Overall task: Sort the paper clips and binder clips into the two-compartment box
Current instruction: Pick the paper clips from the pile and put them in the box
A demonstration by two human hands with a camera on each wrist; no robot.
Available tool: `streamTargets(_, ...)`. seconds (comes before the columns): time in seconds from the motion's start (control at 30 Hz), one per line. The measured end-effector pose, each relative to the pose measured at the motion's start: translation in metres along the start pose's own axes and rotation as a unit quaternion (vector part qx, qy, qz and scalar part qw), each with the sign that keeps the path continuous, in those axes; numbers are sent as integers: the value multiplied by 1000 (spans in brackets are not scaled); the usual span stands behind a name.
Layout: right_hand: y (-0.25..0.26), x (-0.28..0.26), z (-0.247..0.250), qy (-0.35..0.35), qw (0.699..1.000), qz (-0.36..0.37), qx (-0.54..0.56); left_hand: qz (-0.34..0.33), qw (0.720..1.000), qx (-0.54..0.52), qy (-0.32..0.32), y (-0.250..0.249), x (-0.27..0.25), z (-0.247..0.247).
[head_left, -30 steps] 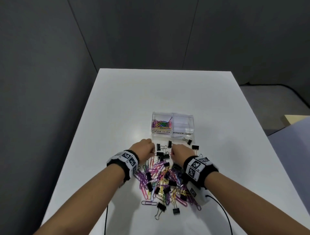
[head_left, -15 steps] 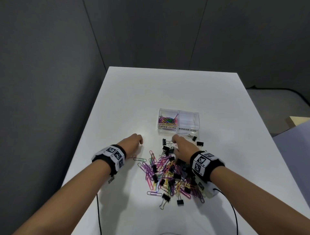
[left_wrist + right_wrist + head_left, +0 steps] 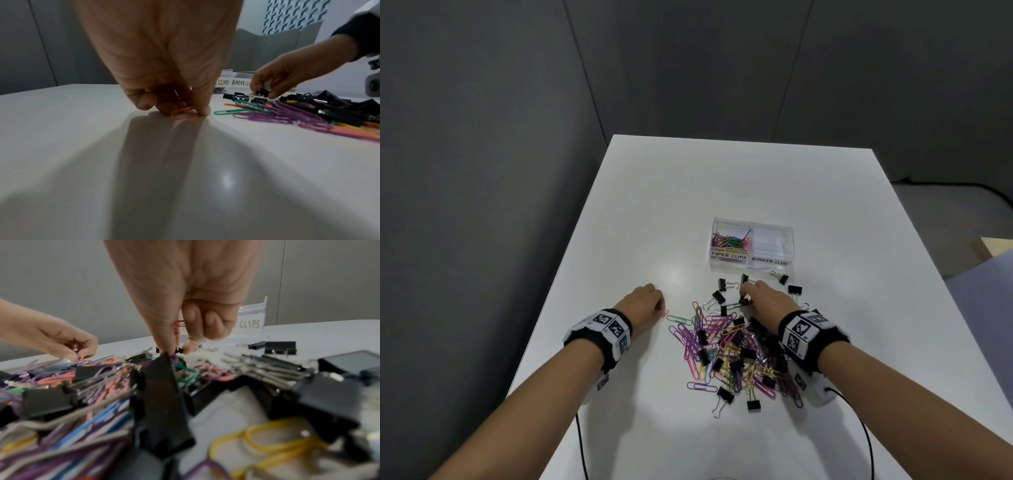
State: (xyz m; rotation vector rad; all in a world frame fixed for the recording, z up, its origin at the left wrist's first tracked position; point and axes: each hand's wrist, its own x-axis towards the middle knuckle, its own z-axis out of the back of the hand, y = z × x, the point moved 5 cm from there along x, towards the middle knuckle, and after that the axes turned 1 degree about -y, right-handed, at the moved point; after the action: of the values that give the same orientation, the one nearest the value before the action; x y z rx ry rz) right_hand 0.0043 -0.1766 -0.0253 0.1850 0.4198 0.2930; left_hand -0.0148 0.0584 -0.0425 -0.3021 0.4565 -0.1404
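The clear two-compartment box (image 3: 753, 263) stands beyond the pile; its left half, labelled PAPER CLIPS, holds coloured paper clips (image 3: 729, 241), and its BINDER CLIPS half looks bare. A mixed pile of paper clips and black binder clips (image 3: 732, 346) lies in front of it. My left hand (image 3: 661, 306) is left of the pile, and its fingertips pinch an orange paper clip (image 3: 183, 113) lying on the table. At the pile's far edge my right hand (image 3: 744, 298) pinches a small black binder clip (image 3: 177, 350) between thumb and forefinger, low over the table.
The white table (image 3: 654, 212) ends at a grey wall on the left. Loose binder clips (image 3: 794, 289) lie right of my right hand, near the box. A green paper clip (image 3: 232, 112) lies between my left hand and the pile. Cables trail from both wristbands.
My left hand has moved left from the pile's far edge to the lone orange paper clip. My right hand has stayed at the pile's far edge, fingers on a binder clip.
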Motion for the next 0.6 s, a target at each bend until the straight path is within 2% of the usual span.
streamTargets(0.1,-18,-3,10,-27,999,-39,-1,-3,1000,-13,-2,-7,3,3)
streamTargets(0.2,-37,-5,13,-5,996,-86,-9,7,999,-43,-8,-16,3,9)
streamTargets(0.27,-39,-6,13,0,996,-87,-16,6,998,-55,-7,-22,3,11)
streamTargets(0.37,-25,-4,15,-26,999,-35,-21,-5,999,-51,18,-32,2,13)
streamTargets(0.47,0,3,11,-13,998,37,-48,-46,997,-6,59,-46,-1,12)
streamTargets(0.6,16,9,1,21,995,57,-85,-84,987,83,106,-55,2,3)
